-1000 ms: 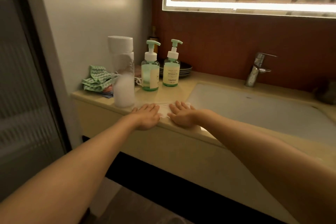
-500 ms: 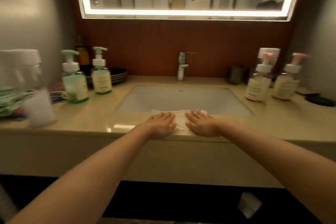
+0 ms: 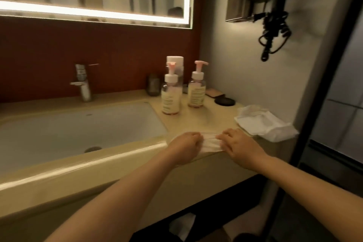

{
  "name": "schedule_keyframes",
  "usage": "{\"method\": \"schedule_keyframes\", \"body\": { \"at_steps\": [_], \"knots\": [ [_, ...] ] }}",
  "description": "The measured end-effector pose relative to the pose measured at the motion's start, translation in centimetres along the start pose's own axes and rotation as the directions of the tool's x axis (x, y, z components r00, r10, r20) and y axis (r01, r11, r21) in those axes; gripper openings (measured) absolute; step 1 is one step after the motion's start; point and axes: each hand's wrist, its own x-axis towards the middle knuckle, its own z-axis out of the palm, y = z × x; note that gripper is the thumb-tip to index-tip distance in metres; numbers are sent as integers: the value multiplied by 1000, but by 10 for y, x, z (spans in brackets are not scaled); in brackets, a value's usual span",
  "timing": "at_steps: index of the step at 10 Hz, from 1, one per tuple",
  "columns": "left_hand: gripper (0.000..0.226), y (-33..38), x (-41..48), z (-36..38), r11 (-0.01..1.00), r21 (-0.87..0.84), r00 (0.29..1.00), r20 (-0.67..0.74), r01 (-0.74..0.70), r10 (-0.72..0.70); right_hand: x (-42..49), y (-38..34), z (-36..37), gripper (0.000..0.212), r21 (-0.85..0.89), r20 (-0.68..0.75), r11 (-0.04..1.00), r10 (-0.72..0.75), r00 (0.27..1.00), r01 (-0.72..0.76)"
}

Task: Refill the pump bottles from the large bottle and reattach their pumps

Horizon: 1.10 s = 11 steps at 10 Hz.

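Two pink-pump bottles stand on the beige counter (image 3: 206,120) right of the sink, pumps attached: the nearer left one (image 3: 170,96) and the right one (image 3: 197,90). A tall bottle with a white cap (image 3: 175,60) stands behind the left one, mostly hidden. My left hand (image 3: 184,148) and my right hand (image 3: 238,146) rest at the counter's front edge, fingers curled onto a white paper tissue (image 3: 210,143) between them. Both hands are well in front of the bottles.
A crumpled white cloth (image 3: 265,123) lies at the counter's right end by the wall. A dark round lid (image 3: 224,101), a small flat case (image 3: 215,92) and a dark cup (image 3: 153,84) sit near the bottles. The basin (image 3: 59,129) and faucet (image 3: 83,82) are to the left. A hair dryer (image 3: 273,31) hangs on the right wall.
My hands slid the tissue along the counter edge from left of the sink to its right side. The view swung right; the green-pump bottles left view. My fingers went from flat to curled.
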Motion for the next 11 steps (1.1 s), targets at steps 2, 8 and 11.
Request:
{"method": "schedule_keyframes", "body": {
  "at_steps": [2, 8, 11],
  "knots": [
    [18, 51, 13, 24, 984, -70, 937, -323, -164, 133, -53, 39, 18, 12, 179, -284, 983, 94, 954, -44],
    [15, 149, 32, 247, 913, -401, 996, 27, -71, 89, -191, 170, 143, 25, 148, 14, 906, 399, 917, -397],
    [46, 122, 52, 313, 994, -98, 881, 473, 57, -4, -200, 188, 233, 34, -7, 323, 827, 534, 781, -562]
  ]
}}
